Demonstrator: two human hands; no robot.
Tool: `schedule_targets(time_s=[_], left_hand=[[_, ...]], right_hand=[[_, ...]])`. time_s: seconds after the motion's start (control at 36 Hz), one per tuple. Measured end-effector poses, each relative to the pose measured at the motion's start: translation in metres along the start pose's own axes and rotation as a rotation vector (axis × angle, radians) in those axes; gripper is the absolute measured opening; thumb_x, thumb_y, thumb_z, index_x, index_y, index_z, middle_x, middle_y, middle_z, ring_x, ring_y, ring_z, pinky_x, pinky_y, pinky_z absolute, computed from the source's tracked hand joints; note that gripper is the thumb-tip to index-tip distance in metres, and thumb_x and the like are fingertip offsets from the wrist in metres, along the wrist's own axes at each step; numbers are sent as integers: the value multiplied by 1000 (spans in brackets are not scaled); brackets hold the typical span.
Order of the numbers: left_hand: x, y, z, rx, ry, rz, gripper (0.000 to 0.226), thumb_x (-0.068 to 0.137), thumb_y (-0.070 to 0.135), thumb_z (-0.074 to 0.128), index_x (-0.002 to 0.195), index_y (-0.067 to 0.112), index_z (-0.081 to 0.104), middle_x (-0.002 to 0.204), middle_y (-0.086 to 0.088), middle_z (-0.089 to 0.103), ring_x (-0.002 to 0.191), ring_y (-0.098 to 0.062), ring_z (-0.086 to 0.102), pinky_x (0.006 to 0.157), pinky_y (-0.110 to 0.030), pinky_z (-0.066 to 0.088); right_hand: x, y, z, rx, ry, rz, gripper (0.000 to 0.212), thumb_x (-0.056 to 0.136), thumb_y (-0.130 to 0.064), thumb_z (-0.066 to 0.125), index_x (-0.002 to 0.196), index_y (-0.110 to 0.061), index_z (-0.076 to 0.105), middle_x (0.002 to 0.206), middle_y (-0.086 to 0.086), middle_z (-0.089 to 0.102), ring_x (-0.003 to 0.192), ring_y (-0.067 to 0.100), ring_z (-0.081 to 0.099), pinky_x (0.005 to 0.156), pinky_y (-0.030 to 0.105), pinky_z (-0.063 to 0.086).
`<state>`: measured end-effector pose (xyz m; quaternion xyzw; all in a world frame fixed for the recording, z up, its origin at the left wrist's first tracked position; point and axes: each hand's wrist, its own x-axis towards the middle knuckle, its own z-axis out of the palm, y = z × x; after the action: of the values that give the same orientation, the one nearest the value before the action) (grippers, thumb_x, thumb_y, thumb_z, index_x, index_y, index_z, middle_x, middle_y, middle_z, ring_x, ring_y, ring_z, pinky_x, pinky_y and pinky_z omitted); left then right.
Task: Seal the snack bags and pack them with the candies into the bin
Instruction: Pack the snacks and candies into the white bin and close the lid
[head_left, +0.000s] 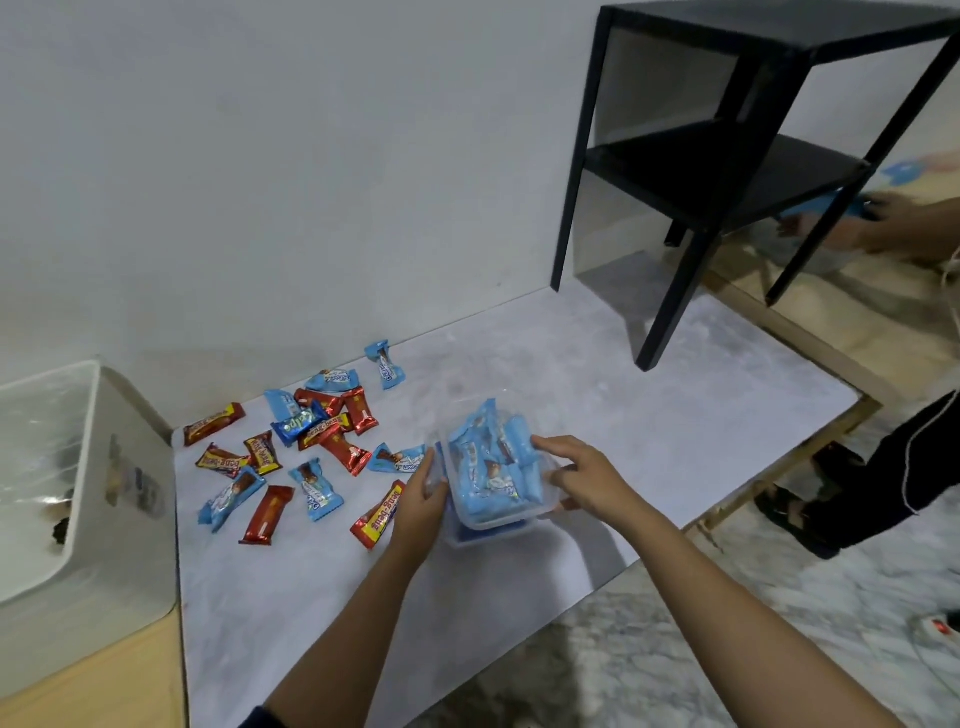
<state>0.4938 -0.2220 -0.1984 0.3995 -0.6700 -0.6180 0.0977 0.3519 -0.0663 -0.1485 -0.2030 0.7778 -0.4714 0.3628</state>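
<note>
- From my remote seat, the head camera looks down at a pale marble-patterned table (623, 415) set against a white wall.
- The snack bag (493, 467) is clear and packed with blue-wrapped sweets. It sits near the middle of the table's front edge, tilted up between both hands.
- The left hand (418, 499) grasps the bag's left edge, with its fingers curled round the plastic.
- The right hand (579, 480) grasps the right edge, with one finger lying along the top and the others bent down the side.
- Loose candies (345, 449) in red and blue wrappers lie scattered on the table to the left of the bag. One red-and-yellow bar (376, 514) lies just beside the left wrist.
- The bin (119, 467) is white and open-topped. It stands at the far left, just beside the table's end (I cannot make out its contents).
- A black side table (727, 171) stands on the far right corner of the table.
- A second person is at the right edge, showing a hand (893, 223) behind the black frame, a dark trouser leg (883, 467) and a sandal (784, 506).
</note>
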Motion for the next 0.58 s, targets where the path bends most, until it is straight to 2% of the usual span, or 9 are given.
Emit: schedule_targets(time_s=[0.06, 0.14, 0.22, 0.25, 0.31, 0.36, 0.47, 0.53, 0.58], left_hand=[[1, 1, -4, -66, 11, -37, 46, 100, 24, 37, 145, 20, 30, 149, -6, 35, 134, -23, 38, 99, -32, 42], [-2, 3, -8, -160, 6, -51, 42, 100, 29, 35, 142, 20, 37, 137, 1, 48, 117, -14, 50, 80, -18, 48], [-5, 9, -9, -289, 14, -113, 42, 99, 37, 37, 138, 24, 41, 138, -4, 50, 121, -21, 52, 90, -29, 48], [-6, 11, -10, -331, 21, -143, 43, 98, 39, 38, 138, 25, 40, 139, -4, 49, 123, -24, 51, 93, -34, 47], [-9, 15, -11, -351, 14, -151, 46, 97, 39, 39, 141, 26, 35, 144, -4, 43, 128, -26, 46, 98, -37, 44], [-11, 15, -14, -297, -31, -103, 48, 98, 36, 40, 144, 30, 28, 150, -4, 33, 132, -27, 42, 98, -38, 44], [-13, 12, -21, -270, -78, -81, 56, 96, 30, 45, 146, 34, 20, 154, -3, 26, 136, -28, 37, 94, -38, 45], [-13, 14, -24, -265, -99, -88, 59, 94, 30, 48, 145, 37, 19, 154, -2, 25, 136, -27, 37, 91, -36, 48], [-15, 15, -25, -259, -126, -98, 57, 95, 31, 48, 145, 37, 21, 153, 0, 29, 132, -23, 41, 79, -27, 51]], right_hand=[[0, -4, 7, -45, -33, 3, 49, 88, 4, 46, 132, -16, 52, 122, -5, 44, 89, 16, 54, 55, 21, 53], [2, -7, 10, -93, -96, 29, 47, 88, 1, 50, 132, -17, 52, 122, -4, 44, 97, 20, 55, 72, 36, 57], [3, -6, 10, -167, -88, -34, 45, 89, -2, 52, 131, -18, 54, 129, 1, 45, 104, 19, 52, 74, 30, 53], [4, -5, 10, -168, -71, -61, 45, 89, -3, 53, 131, -19, 52, 133, 3, 43, 106, 18, 50, 80, 29, 51], [5, -3, 11, -110, -59, -67, 49, 90, -8, 54, 135, -26, 44, 142, 5, 36, 118, 20, 46, 95, 34, 47], [5, -2, 14, -24, -76, -26, 55, 93, -19, 54, 140, -36, 32, 149, 3, 28, 130, 24, 39, 101, 40, 43], [6, -2, 19, 90, -110, 98, 58, 96, -36, 48, 143, -45, 16, 155, 0, 19, 136, 27, 33, 96, 44, 43], [7, 2, 21, 167, -151, 142, 56, 96, -42, 43, 142, -50, 12, 154, -1, 25, 133, 27, 39, 95, 52, 47], [8, 5, 25, 282, -207, 180, 54, 96, -45, 40, 141, -53, 11, 150, -5, 35, 124, 24, 50, 83, 51, 54]])
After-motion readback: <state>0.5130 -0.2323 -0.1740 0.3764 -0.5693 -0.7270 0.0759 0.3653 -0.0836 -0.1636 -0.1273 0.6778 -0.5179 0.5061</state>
